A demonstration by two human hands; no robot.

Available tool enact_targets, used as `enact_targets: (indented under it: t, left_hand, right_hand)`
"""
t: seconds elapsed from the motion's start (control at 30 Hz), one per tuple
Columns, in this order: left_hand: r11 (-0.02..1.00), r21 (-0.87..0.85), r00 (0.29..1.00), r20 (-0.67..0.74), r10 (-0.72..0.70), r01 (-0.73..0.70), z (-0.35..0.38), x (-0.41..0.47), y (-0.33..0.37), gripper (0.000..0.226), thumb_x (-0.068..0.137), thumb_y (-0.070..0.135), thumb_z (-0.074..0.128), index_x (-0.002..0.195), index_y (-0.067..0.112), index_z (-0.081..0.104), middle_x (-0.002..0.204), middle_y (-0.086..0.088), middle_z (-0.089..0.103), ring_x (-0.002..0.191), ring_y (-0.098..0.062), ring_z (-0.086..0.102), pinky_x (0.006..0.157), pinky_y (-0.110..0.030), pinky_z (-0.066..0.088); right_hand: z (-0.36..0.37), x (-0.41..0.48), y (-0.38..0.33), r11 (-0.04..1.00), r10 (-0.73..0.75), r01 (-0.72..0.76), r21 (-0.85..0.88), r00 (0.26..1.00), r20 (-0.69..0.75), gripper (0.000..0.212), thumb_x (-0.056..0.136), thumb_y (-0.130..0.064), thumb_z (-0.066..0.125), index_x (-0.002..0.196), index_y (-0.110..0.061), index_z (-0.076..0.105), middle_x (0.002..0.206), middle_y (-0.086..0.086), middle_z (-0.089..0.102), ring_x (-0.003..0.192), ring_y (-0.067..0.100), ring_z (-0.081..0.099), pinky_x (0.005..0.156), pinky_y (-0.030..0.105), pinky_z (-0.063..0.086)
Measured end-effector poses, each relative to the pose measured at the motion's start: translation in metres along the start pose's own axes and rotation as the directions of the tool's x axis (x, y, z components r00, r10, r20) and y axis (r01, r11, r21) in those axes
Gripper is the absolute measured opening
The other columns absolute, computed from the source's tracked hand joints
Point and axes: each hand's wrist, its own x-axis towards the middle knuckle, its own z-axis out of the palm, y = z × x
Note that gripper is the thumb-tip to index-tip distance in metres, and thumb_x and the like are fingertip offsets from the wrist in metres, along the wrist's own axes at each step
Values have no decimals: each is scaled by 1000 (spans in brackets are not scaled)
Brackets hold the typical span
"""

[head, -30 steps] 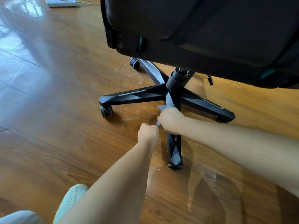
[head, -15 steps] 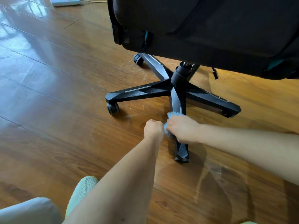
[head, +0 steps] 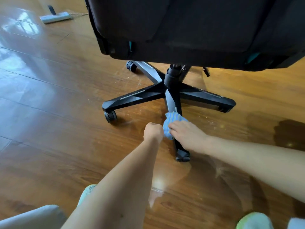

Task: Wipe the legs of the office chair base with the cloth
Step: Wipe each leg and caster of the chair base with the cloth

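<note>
**Cloth on near leg, mid-span; free run lay toward the tip**

Head view:
- The blue-and-white striped cloth (head: 171, 120) sat bunched on the black angular plastic chair leg (head: 173, 101) that pointed at the camera. It was about halfway between the black round centre hub (head: 174, 78) and the leg's tip.
- The leg's long axis ran from the hub straight toward the person. Bare leg showed on both sides of the cloth.
- The right hand (head: 187, 135) was on top of the cloth and leg. Its fingers (head: 174, 126) were close together, bent over the cloth and clamping it to the leg.
- The left hand (head: 153, 131) was balled up, touching the cloth's left edge. Can't tell whether it pinched the fabric.
- The two hands were equally near, one on each side of the leg.
- Judgement: the next stroke runs along the axis, with the right hand driving.
- The other legs were splayed over the glossy brown wooden floor (head: 49, 113), well apart from both hands.
</note>
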Motion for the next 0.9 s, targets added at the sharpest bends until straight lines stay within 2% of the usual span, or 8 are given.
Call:
enact_targets:
  t: [0.1, 0.27, 0.37, 0.47, 0.6, 0.7, 0.8, 0.9]
  left_hand:
    - [998, -58, 1000, 7, -21, 21, 0, 0, -5, 27, 88, 13, 44, 104, 13, 66, 104, -10, 74, 97, -33, 71, 89, -39, 60]
    - [990, -140, 999, 48, -25, 31, 16, -1, -1, 37, 89, 12, 41, 117, 10, 65, 112, -16, 73, 92, -34, 65, 81, -37, 52]
    - [995, -95, 992, 120, -28, 39, 26, -1, -4, 38, 98, 9, 42, 129, 4, 64, 108, -10, 64, 95, -27, 58, 83, -32, 47]
    - [990, -113, 991, 112, -77, 90, 24, -3, -6, 27, 97, 11, 42, 111, 6, 65, 109, -14, 67, 95, -30, 62, 81, -35, 44]
    - [971, -207, 991, 85, -105, 121, 22, -5, -3, 46, 93, 28, 43, 124, 2, 65, 103, -16, 66, 88, -32, 59, 78, -37, 44]
    - [961, -241, 990, 73, -119, 133, 26, -5, -1, 59, 93, 39, 41, 137, 5, 61, 129, -21, 68, 114, -41, 64, 98, -49, 51]
    - [952, -279, 991, 80, -106, 124, 34, -10, -1, 59, 90, 42, 40, 131, 6, 63, 123, -20, 69, 90, -30, 56, 83, -43, 44]
    - [958, -258, 992, 75, -104, 120, 38, -14, -1, 61, 93, 42, 39, 137, 6, 61, 137, -23, 64, 106, -38, 64, 96, -47, 49]
  right_hand:
    - [26, -60, -22, 985, -42, 64, 158, 990, -138, 24, 90, -8, 50, 109, -9, 65, 112, 8, 59, 98, 29, 59, 77, 39, 53]
    - [35, -75, -6, 973, -167, 185, 139, 977, -136, 28, 91, -10, 52, 118, -9, 61, 118, 9, 58, 103, 28, 57, 82, 38, 54]
    - [21, -42, 11, 986, -30, 44, 160, 996, -84, 38, 80, -13, 65, 118, -13, 61, 113, 3, 57, 101, 25, 54, 80, 36, 53]
    - [14, -24, 12, 949, 215, -177, 263, 969, -125, 47, 75, -9, 74, 120, -14, 62, 115, 1, 56, 105, 24, 52, 79, 35, 54]
    - [24, -45, -25, 841, 420, -300, 450, 887, -193, 38, 77, 2, 62, 112, -11, 65, 123, 3, 57, 114, 26, 51, 77, 36, 53]
    - [38, -85, -52, 848, 341, -189, 494, 910, -237, 34, 78, -3, 51, 107, -12, 67, 124, 2, 61, 120, 23, 55, 75, 34, 55]
    - [44, -105, -49, 838, 294, -118, 533, 920, -260, 39, 80, -4, 44, 109, -12, 70, 123, 1, 64, 120, 21, 57, 78, 31, 57]
    - [39, -85, -28, 831, 309, -136, 540, 919, -243, 45, 82, -1, 44, 116, -8, 71, 124, 4, 66, 116, 25, 61, 87, 33, 56]
